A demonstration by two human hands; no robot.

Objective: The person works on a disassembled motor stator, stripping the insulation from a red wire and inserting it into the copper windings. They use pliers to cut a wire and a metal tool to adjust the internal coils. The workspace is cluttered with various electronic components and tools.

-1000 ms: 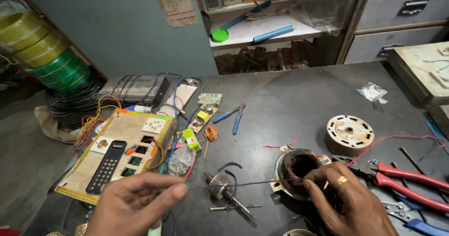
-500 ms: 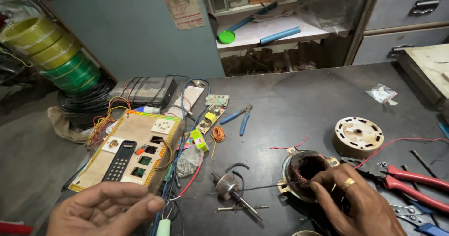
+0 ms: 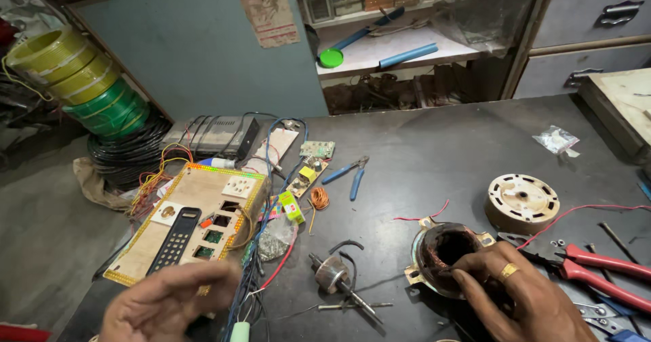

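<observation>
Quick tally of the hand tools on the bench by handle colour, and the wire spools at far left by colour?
Blue-handled pliers: 1
Red-handled pliers: 1
Yellow wire spools: 2
Green wire spools: 2
Black wire coil: 1
Total: 7

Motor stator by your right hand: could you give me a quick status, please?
Right hand fingers on motor stator windings. Left hand open, empty, hovering near wooden switchboard. Red pliers alongside, rotor nearby.
</observation>
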